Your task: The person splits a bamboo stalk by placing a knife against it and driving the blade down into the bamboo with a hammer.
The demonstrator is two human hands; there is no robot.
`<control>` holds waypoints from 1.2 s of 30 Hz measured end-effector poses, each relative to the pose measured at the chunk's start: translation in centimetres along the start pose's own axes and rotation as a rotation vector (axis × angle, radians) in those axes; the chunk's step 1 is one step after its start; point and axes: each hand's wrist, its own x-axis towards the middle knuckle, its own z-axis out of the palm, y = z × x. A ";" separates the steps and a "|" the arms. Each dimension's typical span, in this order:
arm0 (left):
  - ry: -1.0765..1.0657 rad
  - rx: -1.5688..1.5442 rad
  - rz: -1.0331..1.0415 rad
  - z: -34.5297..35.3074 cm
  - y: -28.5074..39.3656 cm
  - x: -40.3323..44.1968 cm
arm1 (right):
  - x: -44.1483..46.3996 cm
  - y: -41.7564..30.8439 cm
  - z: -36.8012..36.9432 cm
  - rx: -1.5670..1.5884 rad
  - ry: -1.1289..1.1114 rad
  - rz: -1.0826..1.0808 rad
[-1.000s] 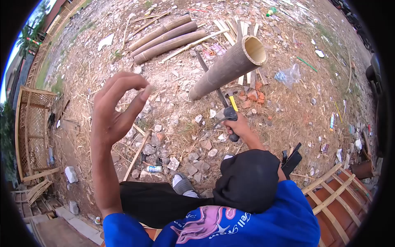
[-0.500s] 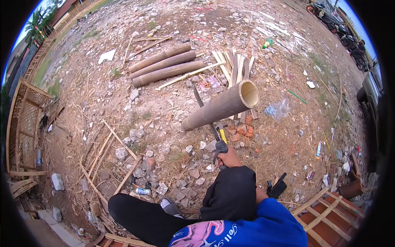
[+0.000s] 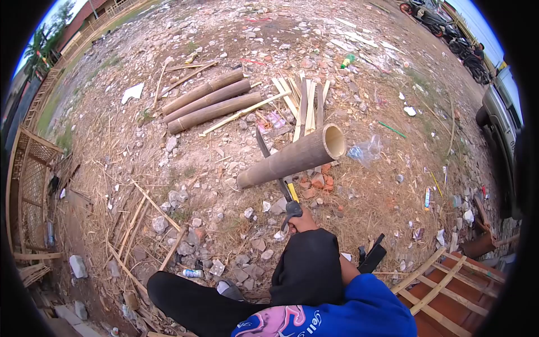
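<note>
My right hand (image 3: 304, 219) is closed round the black handle of a long-bladed tool (image 3: 263, 144), just beyond my raised knee. The blade passes behind a thick bamboo pole (image 3: 289, 160), and its tip shows on the far side. That pole stands tilted, its hollow open end up toward the right. A yellow-and-black handled tool (image 3: 293, 191) lies beside the blade, partly hidden by the pole. My left hand is out of view.
Three bamboo pieces (image 3: 209, 101) lie beyond, beside split strips (image 3: 307, 106). Broken bricks (image 3: 319, 182), a plastic bag (image 3: 366, 150) and stones surround the pole. A black sheath (image 3: 373, 256) is at my right, near a wooden lattice (image 3: 435, 289). A vehicle and motorbikes stand far right.
My left hand, raised at the left a second ago, has left the view. The view has shifted, showing more ground and the motorbikes. My right hand still grips the bladed tool.
</note>
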 end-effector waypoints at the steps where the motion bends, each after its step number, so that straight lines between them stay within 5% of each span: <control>1: -0.010 0.013 0.001 0.0 0.2 0.2 | 0.1 0.0 0.0 0.001 0.017 0.006; 15: -0.233 0.270 -0.055 -1.0 -1.4 -0.8 | -0.2 -1.0 1.5 -0.101 0.021 -0.070; 18: -0.598 0.603 -0.159 -4.6 -1.5 -3.4 | -0.7 -1.2 1.8 -0.086 0.019 -0.063; 21: -1.335 1.002 -0.101 -9.6 3.2 -7.1 | -0.6 -0.5 1.6 -0.065 -0.001 -0.031; 23: -1.512 0.992 0.086 -11.9 10.8 -9.4 | -0.4 -0.4 1.9 -0.074 0.012 -0.020; 25: -1.397 0.838 0.310 -11.5 22.5 -11.2 | -0.5 -0.3 2.3 -0.119 0.057 -0.017; 28: -0.846 0.637 1.025 -8.2 34.8 -15.5 | -0.5 -0.5 2.5 -0.181 0.014 -0.040; 30: -0.592 0.592 1.798 -4.3 39.8 -13.2 | 0.3 -1.7 3.1 -0.278 -0.011 -0.096; 33: -0.015 0.521 2.375 2.7 45.2 -10.7 | -0.1 -3.1 3.5 -0.500 -0.040 -0.157; 36: -0.094 0.420 2.437 6.0 46.5 -9.8 | 0.2 -3.7 3.1 -0.672 -0.084 -0.253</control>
